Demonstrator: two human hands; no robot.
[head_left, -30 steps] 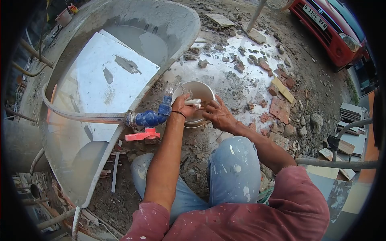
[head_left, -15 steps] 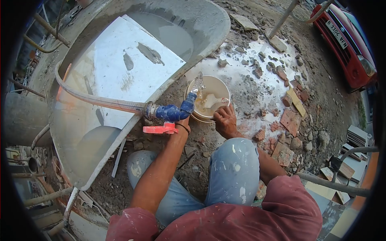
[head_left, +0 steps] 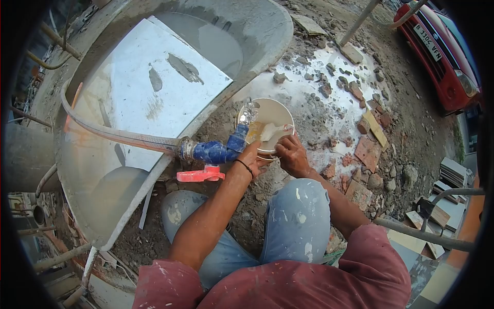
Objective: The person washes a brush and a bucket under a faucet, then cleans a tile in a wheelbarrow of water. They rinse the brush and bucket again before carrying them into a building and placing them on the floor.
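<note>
Person: faded maroon shirt, short sleeves, pale paint flecks. Light-blue jeans, white paint splashes at the knees. Thin black band on left wrist, above the jeans.

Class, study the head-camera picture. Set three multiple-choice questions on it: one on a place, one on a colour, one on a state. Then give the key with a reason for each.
1. Where does the small bucket stand?
A. on the ground beside the wheelbarrow
B. inside the wheelbarrow
C. on the red car

2. What colour is the valve handle under the blue pipe fitting?
A. green
B. red
C. yellow

3. What is the state of the water at the fitting's outlet?
A. it runs into the bucket
B. nothing flows
C. it sprays over the tile pile

Key: 1 A, the bucket sits on rubble by the tub's rim. 2 B, the flat lever shows red against the dirt. 3 A, a clear stream falls from the blue elbow held by the left hand, while the right hand holds the bucket's near rim.
</note>
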